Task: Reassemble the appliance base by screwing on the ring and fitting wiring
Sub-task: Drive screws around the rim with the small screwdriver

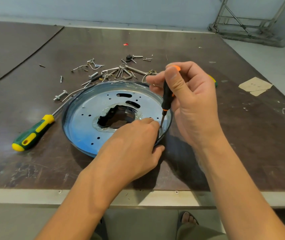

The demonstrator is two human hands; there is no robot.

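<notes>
A round metal appliance base lies flat on the table, with a dark rim, several small holes and a ragged opening in its middle. My right hand holds a small black and orange screwdriver upright, its tip down on the plate near the right rim. My left hand rests on the base's near right edge, fingers pinched at the screwdriver tip and thumb under the rim. Whatever sits at the tip is hidden by my fingers.
A large green and yellow screwdriver lies left of the base. Loose screws, bolts and hex keys are scattered behind it. A piece of cardboard lies at the right. The table's near edge runs below my forearms.
</notes>
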